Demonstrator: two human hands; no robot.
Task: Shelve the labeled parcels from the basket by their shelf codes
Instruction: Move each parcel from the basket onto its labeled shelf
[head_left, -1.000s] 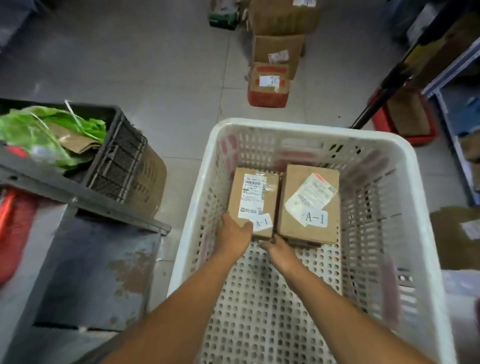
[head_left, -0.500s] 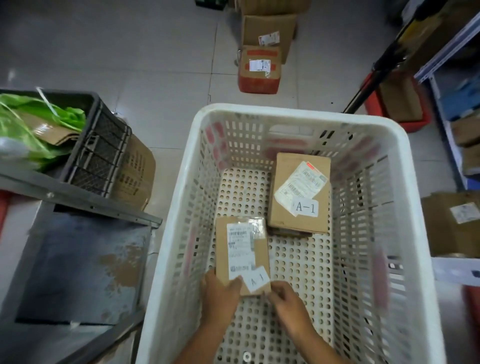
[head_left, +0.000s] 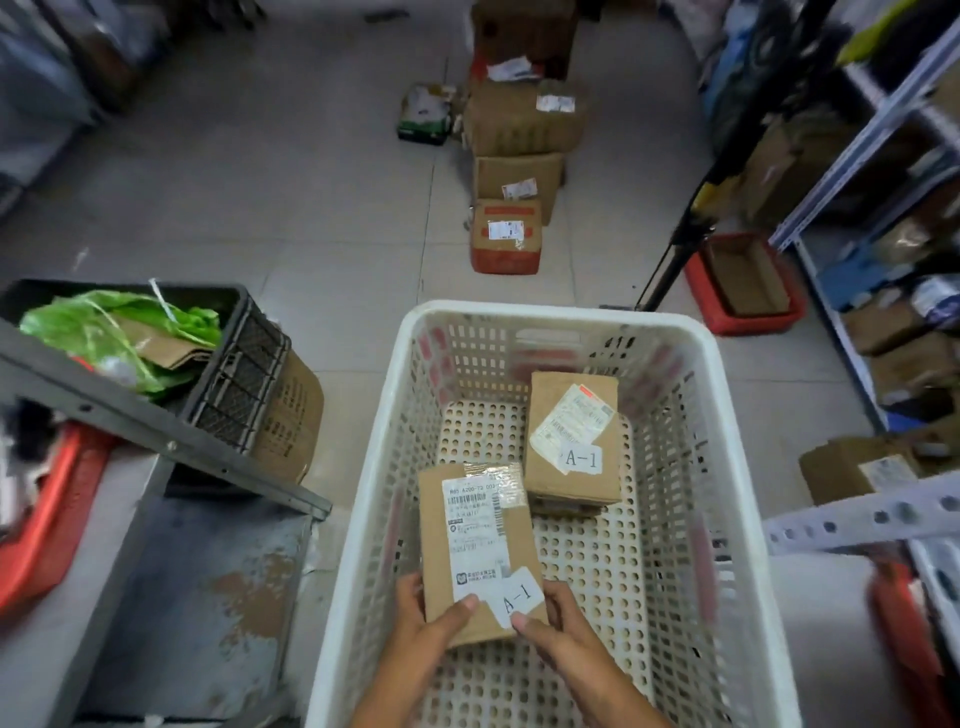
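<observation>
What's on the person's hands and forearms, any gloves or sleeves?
Nothing worn that shows. Left hand and right hand are bare, no gloves, and both forearms are bare to the frame's bottom edge. No rings, watch or wristband visible on the fingers or wrists.

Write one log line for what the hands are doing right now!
left hand: holding A-1 parcel | right hand: same parcel | white basket: another A-1 box inside

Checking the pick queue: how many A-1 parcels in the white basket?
2. One parcel is held by the left hand and right hand near the front; the other parcel lies at the back right. Something may be hidden beneath it.
</observation>
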